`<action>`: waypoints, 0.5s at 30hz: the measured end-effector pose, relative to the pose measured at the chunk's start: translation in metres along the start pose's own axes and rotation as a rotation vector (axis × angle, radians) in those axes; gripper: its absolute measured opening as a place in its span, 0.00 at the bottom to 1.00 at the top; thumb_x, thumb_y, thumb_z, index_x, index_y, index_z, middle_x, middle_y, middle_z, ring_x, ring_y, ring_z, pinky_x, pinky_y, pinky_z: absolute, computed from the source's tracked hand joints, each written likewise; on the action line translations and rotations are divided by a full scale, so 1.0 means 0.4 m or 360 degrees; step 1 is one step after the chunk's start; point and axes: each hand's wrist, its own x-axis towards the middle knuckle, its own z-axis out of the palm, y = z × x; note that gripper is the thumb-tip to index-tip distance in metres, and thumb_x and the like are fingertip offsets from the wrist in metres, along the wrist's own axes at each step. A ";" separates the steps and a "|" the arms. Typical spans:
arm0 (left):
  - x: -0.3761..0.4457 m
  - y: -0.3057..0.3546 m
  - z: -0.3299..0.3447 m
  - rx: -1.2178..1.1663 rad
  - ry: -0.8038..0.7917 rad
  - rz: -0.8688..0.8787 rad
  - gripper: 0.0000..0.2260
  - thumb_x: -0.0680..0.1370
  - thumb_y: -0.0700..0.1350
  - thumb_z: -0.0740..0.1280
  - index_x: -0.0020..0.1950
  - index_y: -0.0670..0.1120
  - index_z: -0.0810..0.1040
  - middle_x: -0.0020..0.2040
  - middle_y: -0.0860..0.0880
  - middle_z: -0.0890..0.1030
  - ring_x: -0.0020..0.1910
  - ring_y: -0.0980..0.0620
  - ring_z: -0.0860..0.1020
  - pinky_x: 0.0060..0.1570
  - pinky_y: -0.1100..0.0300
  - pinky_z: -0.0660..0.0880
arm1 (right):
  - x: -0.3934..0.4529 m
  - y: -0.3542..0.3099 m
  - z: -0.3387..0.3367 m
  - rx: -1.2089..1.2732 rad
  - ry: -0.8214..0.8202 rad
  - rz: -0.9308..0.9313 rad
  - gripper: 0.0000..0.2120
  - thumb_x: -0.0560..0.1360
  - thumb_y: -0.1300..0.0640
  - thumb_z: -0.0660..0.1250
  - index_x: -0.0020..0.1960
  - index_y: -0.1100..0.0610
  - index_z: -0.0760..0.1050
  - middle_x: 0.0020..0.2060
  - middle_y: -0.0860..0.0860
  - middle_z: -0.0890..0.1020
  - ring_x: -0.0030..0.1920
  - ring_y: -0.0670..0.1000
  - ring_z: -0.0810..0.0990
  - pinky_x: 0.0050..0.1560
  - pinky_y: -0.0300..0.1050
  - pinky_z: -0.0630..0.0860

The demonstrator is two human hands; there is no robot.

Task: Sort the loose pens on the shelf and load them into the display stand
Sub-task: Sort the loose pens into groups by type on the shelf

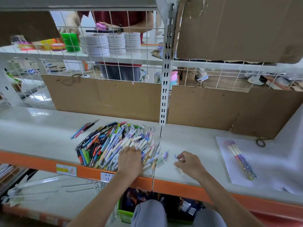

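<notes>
Left hand (130,159) rests with fingers spread on the pen pile (113,143) on the shelf (41,133); right hand (188,163) pinches a small pale pen piece. Sorting looks barely begun: few pastel pens (241,161) lie on paper (229,174), no stand visible. Slim, smooth plastic barrels.

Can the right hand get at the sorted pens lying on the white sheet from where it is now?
Probably yes. The right hand rests on the shelf, pinching a small pen part, and only bare shelf lies between it and the sorted pens on the white sheet. It would likely need to release that part first.
</notes>
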 end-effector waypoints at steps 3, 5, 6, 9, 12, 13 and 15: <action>0.009 0.003 -0.012 0.0026 -0.0066 -0.0011 0.11 0.78 0.48 0.62 0.57 0.44 0.74 0.54 0.47 0.76 0.57 0.50 0.73 0.57 0.57 0.72 | -0.014 0.013 -0.002 0.0099 0.0033 -0.0006 0.05 0.73 0.56 0.68 0.48 0.56 0.74 0.43 0.50 0.77 0.39 0.49 0.75 0.43 0.41 0.72; 0.013 0.005 -0.015 0.0027 -0.0085 -0.0006 0.11 0.78 0.48 0.62 0.56 0.44 0.74 0.54 0.48 0.76 0.56 0.50 0.73 0.57 0.57 0.72 | -0.022 0.022 -0.003 0.0089 0.0044 -0.0011 0.05 0.74 0.56 0.67 0.46 0.56 0.73 0.41 0.49 0.77 0.38 0.48 0.75 0.41 0.39 0.71; 0.014 0.006 -0.016 0.0030 -0.0093 0.0001 0.11 0.78 0.48 0.61 0.56 0.44 0.74 0.54 0.48 0.76 0.56 0.50 0.73 0.57 0.57 0.72 | -0.025 0.025 -0.002 0.0078 0.0051 -0.0014 0.05 0.74 0.56 0.67 0.47 0.56 0.73 0.40 0.49 0.76 0.38 0.48 0.74 0.40 0.39 0.70; 0.013 0.010 -0.021 0.0043 -0.0141 0.0011 0.11 0.79 0.46 0.61 0.57 0.43 0.74 0.55 0.47 0.75 0.57 0.49 0.73 0.56 0.56 0.73 | -0.025 0.026 0.002 0.0015 0.0077 -0.0016 0.07 0.74 0.55 0.67 0.48 0.58 0.72 0.38 0.47 0.73 0.39 0.48 0.72 0.37 0.38 0.67; 0.018 0.015 -0.025 0.0075 -0.0199 0.0030 0.09 0.79 0.44 0.61 0.56 0.44 0.74 0.56 0.46 0.73 0.55 0.48 0.72 0.51 0.56 0.72 | -0.023 0.016 0.004 0.0001 0.0093 0.0008 0.07 0.74 0.56 0.67 0.48 0.58 0.71 0.39 0.47 0.73 0.40 0.49 0.72 0.38 0.39 0.67; 0.020 0.016 -0.026 0.0076 -0.0210 0.0041 0.09 0.79 0.44 0.61 0.56 0.44 0.74 0.56 0.46 0.73 0.55 0.48 0.72 0.51 0.57 0.71 | -0.023 0.014 0.005 -0.0001 0.0097 0.0013 0.07 0.74 0.56 0.67 0.47 0.58 0.71 0.39 0.48 0.73 0.40 0.49 0.72 0.39 0.39 0.67; 0.020 0.015 -0.024 0.0024 -0.0187 0.0030 0.10 0.79 0.46 0.60 0.57 0.43 0.73 0.56 0.46 0.73 0.55 0.49 0.72 0.51 0.58 0.71 | -0.023 0.011 0.007 -0.0008 0.0102 0.0019 0.07 0.74 0.56 0.66 0.47 0.58 0.72 0.38 0.48 0.73 0.40 0.49 0.72 0.39 0.40 0.67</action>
